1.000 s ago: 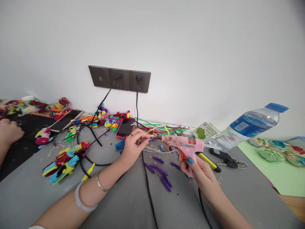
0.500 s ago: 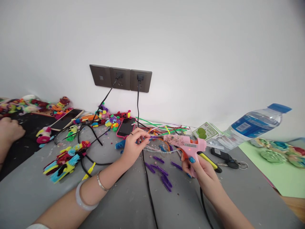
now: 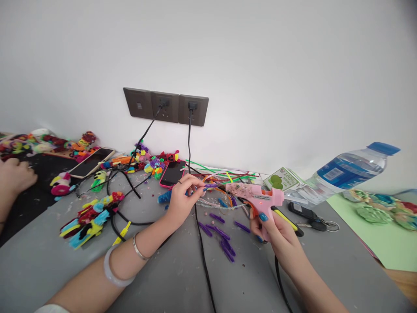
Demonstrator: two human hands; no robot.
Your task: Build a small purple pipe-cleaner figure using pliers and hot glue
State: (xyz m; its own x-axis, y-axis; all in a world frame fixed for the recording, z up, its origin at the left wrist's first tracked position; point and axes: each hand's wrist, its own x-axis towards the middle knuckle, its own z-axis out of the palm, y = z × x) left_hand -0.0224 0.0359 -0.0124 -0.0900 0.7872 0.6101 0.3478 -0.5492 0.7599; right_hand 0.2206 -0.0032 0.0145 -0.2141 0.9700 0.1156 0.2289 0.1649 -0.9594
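Observation:
My right hand (image 3: 275,230) is wrapped round the handle of a pink hot glue gun (image 3: 256,194), whose nozzle points left. Between the thumb and fingertips of my left hand (image 3: 187,195) is a short purple pipe cleaner piece (image 3: 211,185), its free end close to the nozzle. I cannot tell whether nozzle and piece touch. Below them, several cut purple pipe cleaner pieces (image 3: 224,234) lie loose on the grey table (image 3: 169,278). A blue fuzzy roll (image 3: 164,197) rests just left of my left hand.
Colourful pipe cleaner figures (image 3: 91,219) and a phone (image 3: 93,162) lie left, near another person's hand (image 3: 16,178). Black cords (image 3: 202,248) cross the table from the wall sockets (image 3: 166,106). A tilted water bottle (image 3: 345,171), keys (image 3: 319,224) and a yellow-black cutter (image 3: 288,221) are right.
The glue gun and my right hand have shifted very slightly right, and a little more of the purple piece shows beside the nozzle. My left hand keeps its pinch.

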